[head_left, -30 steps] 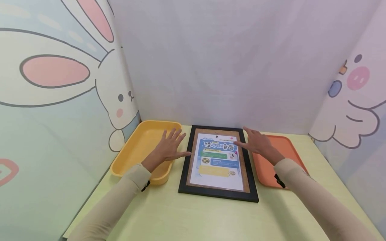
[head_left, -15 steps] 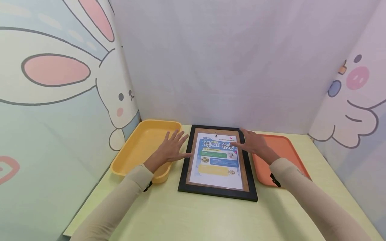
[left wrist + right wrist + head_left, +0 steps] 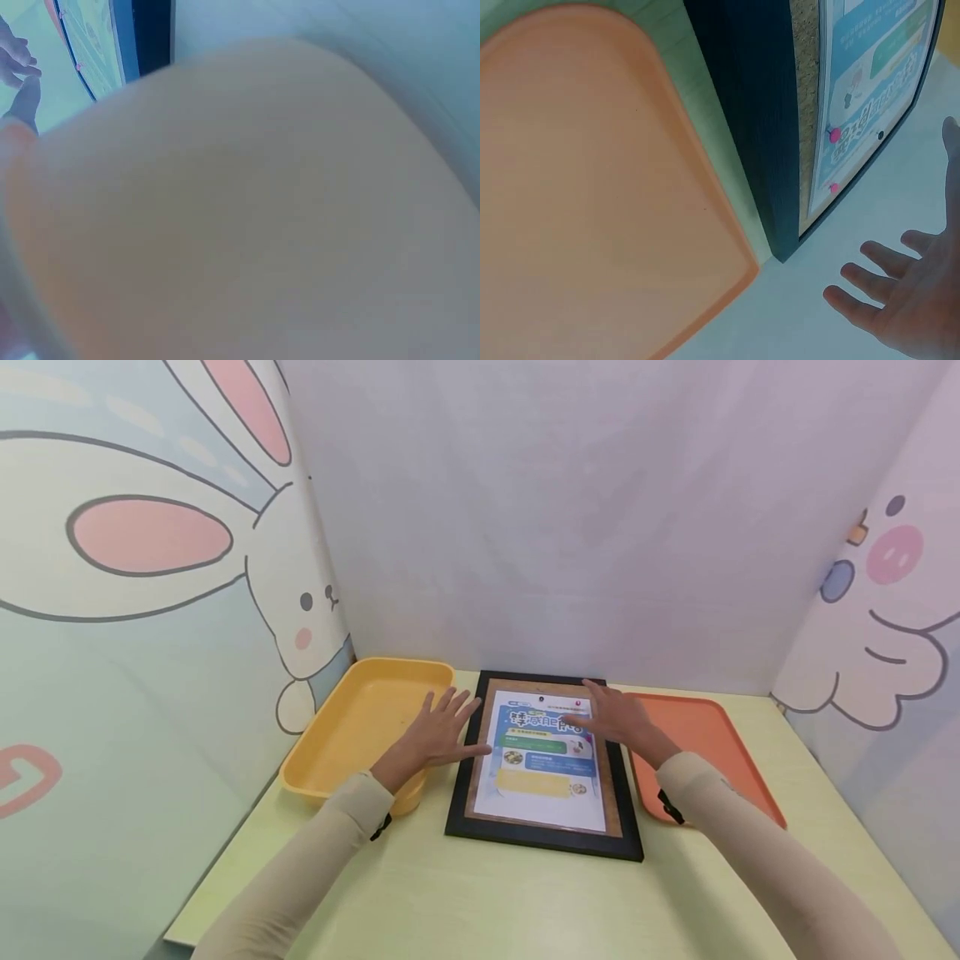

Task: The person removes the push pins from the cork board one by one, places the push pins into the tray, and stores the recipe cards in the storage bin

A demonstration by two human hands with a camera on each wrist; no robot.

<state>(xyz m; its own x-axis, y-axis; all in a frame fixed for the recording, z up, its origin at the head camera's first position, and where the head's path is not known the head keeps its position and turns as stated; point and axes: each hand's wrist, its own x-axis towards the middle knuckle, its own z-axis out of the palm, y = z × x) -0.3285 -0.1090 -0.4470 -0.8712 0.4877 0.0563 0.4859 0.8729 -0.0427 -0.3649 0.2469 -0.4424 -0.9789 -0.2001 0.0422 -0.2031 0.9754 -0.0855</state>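
Note:
A black-framed cork board (image 3: 474,777) lies on the table with a printed poster (image 3: 540,806) on it. Pink push pins (image 3: 835,135) and a dark pin (image 3: 880,135) show near the poster's heading in the right wrist view. My left hand (image 3: 433,735), fingers spread, is over the gap between the yellow tray and the board, its thumb over the poster's left edge. Fingers extended, my right hand (image 3: 621,718) is over the board's upper right corner. Neither holds anything; the right wrist view shows the right hand apart from the board. A blurred beige surface fills most of the left wrist view.
A deep yellow tray (image 3: 300,777) stands left of the board, partly behind my left forearm. To the right lies a shallow orange tray (image 3: 716,735), partly covered by my right arm. Fabric walls (image 3: 540,527) with cartoon animals on the sides enclose the table (image 3: 480,902).
My hands have come slightly closer together: the left has moved right and the right has moved left over the board. The board and trays stay in place; the head view shifts a little.

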